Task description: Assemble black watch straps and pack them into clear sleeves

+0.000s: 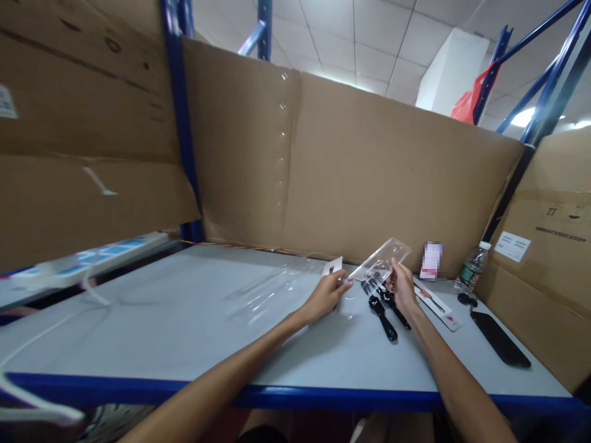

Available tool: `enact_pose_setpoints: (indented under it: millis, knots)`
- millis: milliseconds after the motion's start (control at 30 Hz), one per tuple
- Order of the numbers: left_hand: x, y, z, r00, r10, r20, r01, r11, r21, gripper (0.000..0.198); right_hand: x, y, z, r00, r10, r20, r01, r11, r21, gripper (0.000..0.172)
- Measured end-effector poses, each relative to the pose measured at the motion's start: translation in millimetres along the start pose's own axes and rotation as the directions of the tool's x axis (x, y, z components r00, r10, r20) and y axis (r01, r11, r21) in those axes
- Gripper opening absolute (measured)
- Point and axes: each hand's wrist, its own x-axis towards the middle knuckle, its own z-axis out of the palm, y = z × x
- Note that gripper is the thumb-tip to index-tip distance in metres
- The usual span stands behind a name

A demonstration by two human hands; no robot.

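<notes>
Pinched between thumb and fingers, a clear plastic piece [379,259] is held up over the right half of the table [152,326], the right hand [401,284] closed on its right edge and the left hand [327,293] closed at its lower left end. Where the left fingertips meet the plastic is hard to make out, since the sheet is see-through and glare blurs its outline; its lower edge fades into the dark things behind it. A white card [333,264] shows just behind the left hand, its lower part hidden by the fingers, so whether the hand touches it cannot be told.

Below the plastic lie black-handled tools [384,320]; their heads are partly covered by the plastic and too small to identify, and the right wrist stands close beside one handle. More clear plastic [268,292] lies left of the left hand, so transparent that separate pieces cannot be counted. Narrow white packages [436,304] lie right of the right hand, which hides part of them. Farther right are a bottle [471,269], small black round objects [467,299] and a black slab [501,338]. An upright item [431,261] near the bottle is pixelated beyond reading.
</notes>
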Motion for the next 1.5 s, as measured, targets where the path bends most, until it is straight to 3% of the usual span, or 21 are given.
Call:
enact_pose_setpoints:
  millis: [100, 200, 333, 600, 700, 767, 867, 967, 1067, 1167, 1200, 1267, 1300, 1333, 1400, 1500]
  knots:
    - [-0.9, -1.4, 5.6, 0.983, 0.042, -0.181, -0.033, 0.998, 0.05, 0.021, -10.0, 10.2, 11.8, 0.979, 0.057, 0.196, -0.028, 0.989, -0.147, 0.05]
    - [-1.6, -5.7, 6.7, 0.968, 0.061, -0.242, -0.037, 0.994, 0.106, 0.017, -24.5, 23.6, 30.9, 0.898, 0.17, 0.406, -0.061, 0.962, -0.267, 0.051]
    - [-3.0, -12.1, 7.7, 0.968, 0.038, -0.247, -0.012, 0.994, 0.105, 0.016, -34.7, 33.1, 45.3, 0.861, 0.212, 0.462, -0.074, 0.952, -0.299, 0.048]
    - [-3.8, -7.7, 3.6, 0.974, 0.004, -0.228, 0.02, 0.995, 0.102, 0.019, -30.9, 22.4, 34.3, 0.777, 0.287, 0.561, -0.107, 0.937, -0.331, 0.037]
    - [3.1, -2.7, -2.2, 0.977, -0.055, -0.205, 0.028, 0.991, -0.132, 0.03, -33.4, 14.5, 33.2, 0.707, 0.303, 0.639, -0.117, 0.942, -0.316, 0.041]
    - [9.9, -1.0, -5.7, 0.983, -0.17, -0.072, 0.121, 0.888, -0.444, 0.047, -35.4, 8.2, 34.6, 0.633, 0.323, 0.703, -0.148, 0.943, -0.299, 0.044]
    - [19.5, -5.2, -8.2, 0.941, -0.276, 0.195, 0.326, 0.595, -0.735, 0.063, -35.2, 3.1, 39.7, 0.573, 0.368, 0.733, -0.23, 0.93, -0.287, 0.047]
    - [26.9, -16.1, -7.6, 0.919, -0.312, 0.24, 0.361, 0.429, -0.828, 0.066, -29.5, 6.9, 45.8, 0.546, 0.411, 0.73, -0.278, 0.911, -0.305, 0.045]
    - [34.7, -23.4, -7.5, 0.925, -0.299, 0.234, 0.336, 0.357, -0.872, 0.068, -20.5, 14.0, 50.3, 0.516, 0.438, 0.736, -0.279, 0.898, -0.339, 0.044]
    - [44.2, -19.0, -10.7, 0.934, -0.27, 0.232, 0.319, 0.346, -0.882, 0.068, -9.4, 15.6, 50.5, 0.557, 0.423, 0.715, -0.201, 0.904, -0.378, 0.05]
    - [47.0, -15.3, -12.3, 0.943, -0.248, 0.223, 0.302, 0.352, -0.886, 0.068, -5.6, 14.6, 49.0, 0.609, 0.391, 0.69, -0.129, 0.907, -0.4, 0.053]
    - [50.2, -7.2, -14.6, 0.965, -0.183, 0.19, 0.246, 0.366, -0.897, 0.069, 0.5, 12.1, 43.2, 0.772, 0.236, 0.59, 0.102, 0.87, -0.482, 0.059]
    - [50.3, -3.6, -15.0, 0.973, -0.158, 0.17, 0.218, 0.376, -0.901, 0.068, 2.0, 11.1, 39.3, 0.855, 0.1, 0.509, 0.235, 0.8, -0.552, 0.058]
    - [49.4, -0.7, -14.9, 0.975, -0.149, 0.162, 0.209, 0.39, -0.897, 0.068, 2.2, 10.7, 34.9, 0.9, -0.032, 0.435, 0.335, 0.69, -0.642, 0.054]
    - [45.1, 2.2, -13.0, 0.967, -0.195, 0.164, 0.233, 0.418, -0.878, 0.069, -1.2, 11.8, 26.4, 0.907, -0.181, 0.38, 0.42, 0.42, -0.804, 0.04]
    - [36.9, 0.8, -7.8, 0.938, -0.289, 0.191, 0.303, 0.417, -0.857, 0.073, -10.6, 18.1, 18.8, 0.904, -0.09, 0.419, 0.426, 0.09, -0.9, 0.033]
